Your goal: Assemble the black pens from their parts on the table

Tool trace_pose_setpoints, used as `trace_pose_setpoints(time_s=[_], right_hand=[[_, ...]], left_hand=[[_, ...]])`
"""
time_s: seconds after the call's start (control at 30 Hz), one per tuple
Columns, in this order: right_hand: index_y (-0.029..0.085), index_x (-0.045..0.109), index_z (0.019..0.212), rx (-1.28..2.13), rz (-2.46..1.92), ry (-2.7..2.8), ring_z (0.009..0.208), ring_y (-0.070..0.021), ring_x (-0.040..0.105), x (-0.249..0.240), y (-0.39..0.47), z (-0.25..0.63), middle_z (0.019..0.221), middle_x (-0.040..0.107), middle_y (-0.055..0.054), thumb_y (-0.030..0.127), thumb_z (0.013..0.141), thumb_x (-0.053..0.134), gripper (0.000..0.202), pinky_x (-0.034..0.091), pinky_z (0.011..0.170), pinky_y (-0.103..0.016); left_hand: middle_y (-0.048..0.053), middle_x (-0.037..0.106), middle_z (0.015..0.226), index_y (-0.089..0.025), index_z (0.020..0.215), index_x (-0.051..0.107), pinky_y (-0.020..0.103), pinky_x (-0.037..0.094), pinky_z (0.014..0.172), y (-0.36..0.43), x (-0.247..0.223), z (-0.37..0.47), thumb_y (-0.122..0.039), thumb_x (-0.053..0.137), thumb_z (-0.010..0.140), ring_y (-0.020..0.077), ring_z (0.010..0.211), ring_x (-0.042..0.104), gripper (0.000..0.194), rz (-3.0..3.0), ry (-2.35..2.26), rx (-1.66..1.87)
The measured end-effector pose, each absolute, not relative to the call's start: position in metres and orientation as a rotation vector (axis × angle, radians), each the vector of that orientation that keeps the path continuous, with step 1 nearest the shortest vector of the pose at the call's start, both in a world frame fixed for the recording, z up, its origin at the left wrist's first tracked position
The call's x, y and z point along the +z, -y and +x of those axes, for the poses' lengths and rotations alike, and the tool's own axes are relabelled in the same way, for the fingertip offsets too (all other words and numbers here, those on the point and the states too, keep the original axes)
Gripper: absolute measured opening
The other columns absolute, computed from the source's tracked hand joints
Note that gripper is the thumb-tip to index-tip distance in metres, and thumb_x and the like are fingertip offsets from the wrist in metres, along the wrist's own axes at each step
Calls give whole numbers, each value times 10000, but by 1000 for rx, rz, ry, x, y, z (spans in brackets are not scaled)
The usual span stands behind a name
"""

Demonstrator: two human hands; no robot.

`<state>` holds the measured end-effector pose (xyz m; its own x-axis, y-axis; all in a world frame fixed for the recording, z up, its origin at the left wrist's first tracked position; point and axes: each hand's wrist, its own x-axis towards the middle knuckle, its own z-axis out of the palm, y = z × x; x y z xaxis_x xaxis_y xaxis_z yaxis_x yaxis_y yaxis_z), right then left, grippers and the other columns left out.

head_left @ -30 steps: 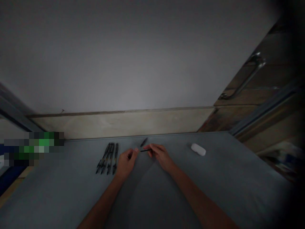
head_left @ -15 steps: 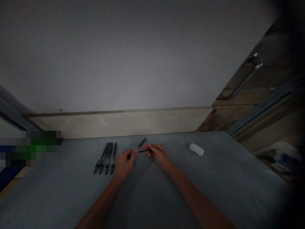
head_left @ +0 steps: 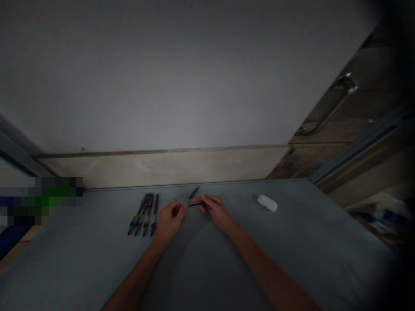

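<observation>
My right hand (head_left: 214,210) pinches a thin dark pen part (head_left: 195,204), which points left toward my other hand. My left hand (head_left: 171,218) is closed at the fingertips by the part's left end; whatever it grips is too small to make out. Just behind the hands, a short black pen piece (head_left: 194,192) lies on the grey table (head_left: 207,272). Several black pens (head_left: 146,215) lie side by side on the table, left of my left hand.
A white oval case (head_left: 267,203) lies on the table to the right. Behind the table stands a pale wall (head_left: 181,86). A metal handle (head_left: 333,108) is at the upper right, and a pixelated green and blue patch is at the left edge.
Both hands have stayed nearly in place, with only a slight shift of the left fingertips. The pens and the white case have not moved.
</observation>
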<state>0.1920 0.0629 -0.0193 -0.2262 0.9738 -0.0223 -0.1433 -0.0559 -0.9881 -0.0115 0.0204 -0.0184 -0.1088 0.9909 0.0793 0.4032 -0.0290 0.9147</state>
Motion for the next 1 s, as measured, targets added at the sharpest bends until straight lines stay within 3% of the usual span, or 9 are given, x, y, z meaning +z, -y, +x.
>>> trace_pose_setpoints(time_s=[0.17,0.37,0.63,0.87,1.0], right_hand=[[221,932,838,1484,-995,1236,622,-185,512,-18,-62,191,593,604,10,724,916,794,527,379,690,-354],[223,931,832,1473,-986,1240,614,-187,518,-19,-64,191,585,621,5,740,910,801,539,378,680,-355],[211,903,815,1459,-988,1245,608,-181,540,-19,-63,191,603,631,-1,777,898,819,578,385,667,-344],[226,890,722,1433,-1008,1201,594,-194,560,-18,-64,191,584,652,-14,864,820,854,646,409,674,-366],[236,871,674,1381,-1045,1161,591,-200,555,-19,-63,190,566,647,-19,854,831,853,638,418,666,-371]], left_hand=[[-73,471,655,-270,754,578,314,383,661,-20,-17,-12,-717,609,896,169,657,499,470,1471,-1567,1103],[-67,402,609,-274,638,459,326,338,650,-20,-17,-11,-755,548,944,165,636,468,577,1518,-1598,1101],[-74,458,610,-264,785,624,307,350,641,-16,-13,-9,-715,607,920,175,614,498,471,1554,-1630,1088],[-3,564,608,-298,688,512,372,354,670,-7,-11,-1,-648,494,1052,223,601,534,505,1704,-1701,1136],[75,694,656,-329,669,553,437,372,685,-4,-14,0,-627,469,1091,278,611,581,523,1742,-1760,1129]])
